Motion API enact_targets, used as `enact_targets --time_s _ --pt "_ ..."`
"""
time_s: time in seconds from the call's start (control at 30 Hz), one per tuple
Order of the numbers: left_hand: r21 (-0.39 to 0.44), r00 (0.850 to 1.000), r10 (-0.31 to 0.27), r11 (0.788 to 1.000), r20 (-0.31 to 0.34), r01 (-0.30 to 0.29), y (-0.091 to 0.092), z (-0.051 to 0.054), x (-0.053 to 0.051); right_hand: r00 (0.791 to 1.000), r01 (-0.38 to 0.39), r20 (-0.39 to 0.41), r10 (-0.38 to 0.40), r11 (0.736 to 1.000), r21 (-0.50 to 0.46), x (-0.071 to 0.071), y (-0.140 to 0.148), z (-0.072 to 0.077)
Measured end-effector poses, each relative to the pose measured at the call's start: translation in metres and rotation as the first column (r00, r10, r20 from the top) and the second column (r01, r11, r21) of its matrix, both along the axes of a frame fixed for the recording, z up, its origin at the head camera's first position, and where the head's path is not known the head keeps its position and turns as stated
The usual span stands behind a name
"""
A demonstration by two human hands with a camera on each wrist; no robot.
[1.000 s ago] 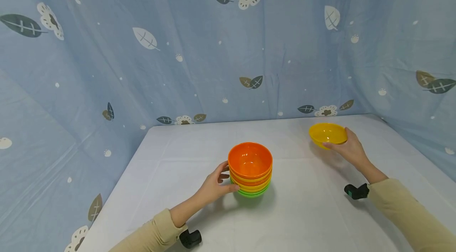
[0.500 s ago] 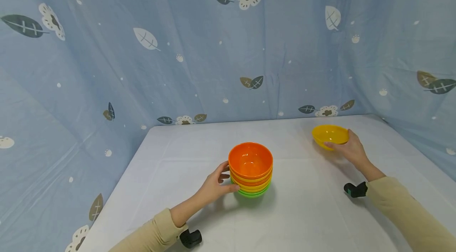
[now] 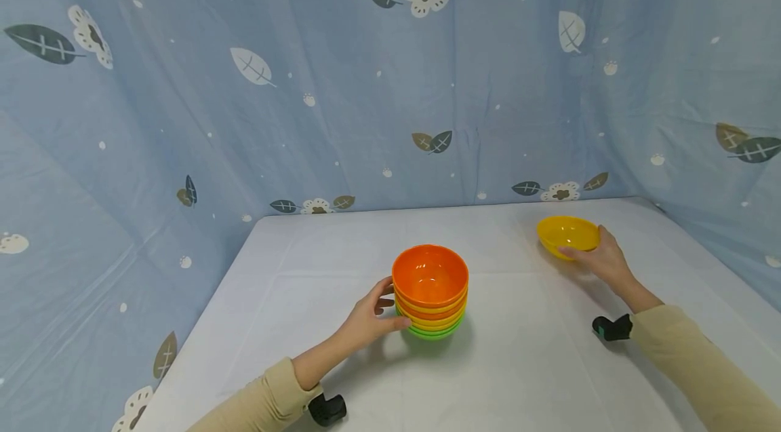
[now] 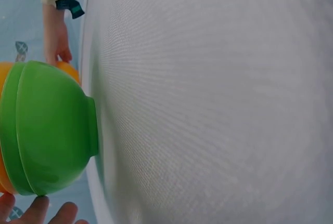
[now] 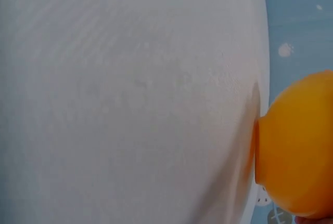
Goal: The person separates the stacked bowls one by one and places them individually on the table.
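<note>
A stack of nested bowls [image 3: 434, 315] stands upright near the middle of the white table: an orange bowl [image 3: 429, 275] on top, yellow and orange ones below, green at the bottom. My left hand [image 3: 369, 315] holds the stack's left side, thumb in front and fingers toward the back. The left wrist view shows the green bowl [image 4: 54, 130] from the side, its foot down on the cloth. Far to the right, my right hand [image 3: 604, 260] pinches a yellow bowl [image 3: 567, 234] by its right side, level and mouth up. Its foot is at or just above the cloth; I cannot tell which.
White cloth covers the table [image 3: 342, 242]. A blue patterned curtain [image 3: 342, 93] rises behind its far edge and along the sides. Black wrist devices [image 3: 327, 410] are worn below both beige sleeves [image 3: 689, 350].
My right hand has moved the yellow bowl slightly to the right, nearer and lower. The left hand and the stack stay where they were.
</note>
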State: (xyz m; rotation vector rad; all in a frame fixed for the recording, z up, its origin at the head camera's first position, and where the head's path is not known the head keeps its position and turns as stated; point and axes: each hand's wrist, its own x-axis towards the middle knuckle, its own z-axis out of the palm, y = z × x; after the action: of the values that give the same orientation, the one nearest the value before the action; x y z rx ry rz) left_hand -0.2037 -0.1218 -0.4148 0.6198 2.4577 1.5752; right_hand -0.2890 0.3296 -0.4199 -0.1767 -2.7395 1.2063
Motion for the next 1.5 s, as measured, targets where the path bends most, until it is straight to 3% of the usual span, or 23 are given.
enact_targets --time_s 0.3,0.57,0.7,1.07,1.3,1.4,1.5 --pt "-0.009 1.0 0.017 1.0 0.018 -0.017 0.0 0.003 0.002 0.993 -0.053 0.105 0.054 0.999 -0.014 0.006 0.007 0.0" --pt "-0.001 0.999 0.001 1.0 0.035 -0.001 0.004 0.03 0.017 0.985 -0.042 0.165 0.048 0.998 -0.035 0.005 0.01 0.001" --pt "-0.002 1.0 -0.003 1.0 0.03 0.003 0.005 0.035 0.02 0.98 -0.055 0.189 0.059 0.998 -0.026 0.005 0.012 0.004" --pt "0.01 1.0 -0.004 1.0 0.022 0.004 0.005 0.034 0.02 0.966 -0.071 0.249 0.072 0.997 -0.011 0.009 0.015 0.019" --pt "0.006 1.0 -0.006 1.0 0.02 0.006 0.006 0.034 0.02 0.972 -0.093 0.216 0.095 0.995 -0.019 0.014 0.01 0.031" --pt "0.011 1.0 -0.003 1.0 0.02 0.003 0.006 0.031 0.019 0.972 -0.118 0.202 0.121 0.993 -0.028 0.016 0.008 0.035" --pt "0.018 1.0 -0.001 1.0 0.016 0.0 0.005 0.02 0.013 0.972 -0.139 0.188 0.144 0.99 -0.04 0.019 0.006 0.038"
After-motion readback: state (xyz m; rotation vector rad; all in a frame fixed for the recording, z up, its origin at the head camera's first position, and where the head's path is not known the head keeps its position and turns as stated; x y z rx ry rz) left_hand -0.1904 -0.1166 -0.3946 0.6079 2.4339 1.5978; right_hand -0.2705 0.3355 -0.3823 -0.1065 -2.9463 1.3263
